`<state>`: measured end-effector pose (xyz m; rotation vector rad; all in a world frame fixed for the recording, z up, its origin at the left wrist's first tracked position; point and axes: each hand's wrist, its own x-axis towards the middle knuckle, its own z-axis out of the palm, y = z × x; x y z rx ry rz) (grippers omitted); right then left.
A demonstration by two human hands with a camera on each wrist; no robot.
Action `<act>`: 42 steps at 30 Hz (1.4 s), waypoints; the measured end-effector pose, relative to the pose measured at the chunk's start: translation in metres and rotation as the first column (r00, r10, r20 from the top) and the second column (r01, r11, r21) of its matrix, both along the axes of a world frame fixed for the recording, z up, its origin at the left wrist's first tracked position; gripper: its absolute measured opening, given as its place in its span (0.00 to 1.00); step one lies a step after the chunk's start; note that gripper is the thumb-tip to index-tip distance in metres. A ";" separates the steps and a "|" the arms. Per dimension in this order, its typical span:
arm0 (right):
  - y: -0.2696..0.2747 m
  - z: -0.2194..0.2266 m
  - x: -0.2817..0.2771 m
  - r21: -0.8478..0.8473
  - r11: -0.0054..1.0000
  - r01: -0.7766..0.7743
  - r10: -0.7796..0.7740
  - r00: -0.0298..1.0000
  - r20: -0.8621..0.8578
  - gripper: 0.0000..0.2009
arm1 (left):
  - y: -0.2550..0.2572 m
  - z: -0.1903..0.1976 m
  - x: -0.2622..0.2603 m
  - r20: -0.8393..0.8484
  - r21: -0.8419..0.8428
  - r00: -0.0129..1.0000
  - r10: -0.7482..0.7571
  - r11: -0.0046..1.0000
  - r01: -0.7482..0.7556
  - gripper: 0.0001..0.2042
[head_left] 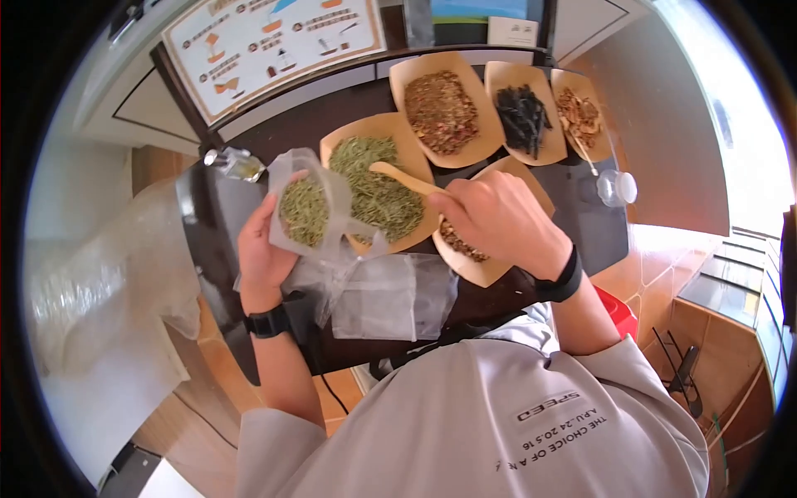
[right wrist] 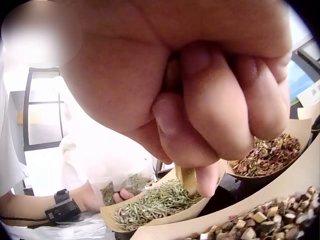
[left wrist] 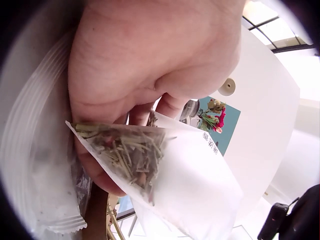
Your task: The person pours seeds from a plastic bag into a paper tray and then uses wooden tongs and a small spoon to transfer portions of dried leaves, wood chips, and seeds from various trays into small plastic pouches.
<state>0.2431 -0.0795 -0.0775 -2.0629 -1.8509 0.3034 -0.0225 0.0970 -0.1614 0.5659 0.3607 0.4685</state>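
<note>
My left hand (head_left: 261, 245) holds a translucent white filter bag (left wrist: 200, 170) with cut dried green herb (head_left: 305, 212) in its lower part, beside a paper tray (head_left: 407, 141) of the same herb. In the left wrist view the bag hangs against the fingers. The right hand (head_left: 502, 220) grips a wooden spoon (head_left: 403, 178) by its handle, fingers curled round it. The spoon's head reaches over the herb pile (head_left: 378, 199). Under the right hand stands another tray (head_left: 490, 270) of small brown and pale pieces, partly hidden by the hand.
Behind are trays of reddish-brown mix (head_left: 440, 112), black strips (head_left: 521, 120) and pale tan slices (head_left: 579, 112). A small clear jar (head_left: 616, 188) stands at the right, a glass bottle (head_left: 237, 164) at the left. Clear plastic packaging (head_left: 382, 299) lies at the front edge.
</note>
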 end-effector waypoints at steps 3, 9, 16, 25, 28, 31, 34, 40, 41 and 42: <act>0.001 0.006 -0.001 -0.046 0.999 -0.025 0.021 0.996 -0.091 0.19 | 0.002 -0.003 -0.002 0.030 -0.027 1.000 0.004 1.000 -0.003 0.26; 0.002 0.003 -0.003 -0.036 0.998 -0.051 0.047 0.992 -0.113 0.15 | 0.001 0.002 0.001 -0.031 -0.101 0.998 0.056 0.993 -0.058 0.25; 0.005 -0.003 -0.006 0.001 0.995 -0.098 0.098 0.994 -0.052 0.12 | 0.001 -0.002 0.000 -0.024 -0.064 0.999 0.047 0.997 -0.048 0.25; -0.013 0.010 0.006 0.152 0.985 -0.079 0.105 0.980 -0.170 0.10 | 0.001 -0.001 0.001 -0.061 -0.013 0.997 0.045 0.999 -0.046 0.25; -0.016 0.025 0.002 0.200 0.980 -0.012 0.056 0.976 -0.213 0.10 | 0.002 -0.001 0.001 -0.057 -0.072 0.996 0.072 0.995 -0.076 0.25; -0.011 0.037 -0.014 0.271 0.961 0.051 0.036 0.950 -0.309 0.10 | 0.004 -0.007 -0.002 -0.033 -0.098 0.998 0.051 0.994 -0.054 0.25; -0.001 0.033 -0.029 0.289 0.954 -0.085 0.138 0.976 -0.166 0.08 | 0.005 -0.007 -0.001 0.040 -0.078 0.999 0.003 0.997 0.000 0.25; -0.017 0.038 -0.009 0.228 0.971 0.073 -0.018 0.972 -0.232 0.10 | 0.002 -0.003 -0.001 -0.056 -0.030 0.998 0.041 0.999 -0.043 0.26; -0.023 0.036 -0.003 0.101 0.991 0.090 -0.069 0.979 -0.191 0.11 | 0.002 -0.002 0.000 -0.038 -0.052 0.998 0.040 0.998 -0.042 0.25; -0.027 0.034 -0.001 -0.027 0.993 0.112 -0.115 0.983 -0.143 0.12 | 0.002 0.000 0.001 -0.020 -0.074 0.999 0.039 0.996 -0.040 0.25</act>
